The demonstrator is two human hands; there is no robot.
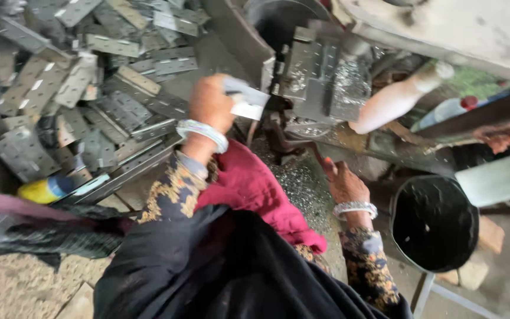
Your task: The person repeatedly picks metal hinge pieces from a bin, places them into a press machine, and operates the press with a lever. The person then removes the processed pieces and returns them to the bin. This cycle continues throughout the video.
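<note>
**Metal plate held at the press**

I see my left hand (pixel 211 103) closed around a small flat metal plate (pixel 246 101), pinched between thumb and fingers. The plate is light grey, a little blurred, and it sits just beside the dark block of the press (pixel 317 74), at its left edge. I judge the step in hand is feeding this plate into the machine; the next move calls for a steady slide to the right, with the fingers kept out of the tool.

My right hand (pixel 345 183) is lower and to the right of the plate, fingers bent and pressing down near the machine base. If it holds something, I cannot tell.

Behind the left hand, further to the left, lies a big heap of hinge plates (pixel 90 88), grey and with holes. Below the left wrist there is a red cloth (pixel 255 189) on my lap. Between both hands, the ground is covered with shiny metal chips (pixel 299 183). To the right of the right hand stands a black bucket (pixel 435 221). A white bottle (pixel 394 100) leans above it.
</note>
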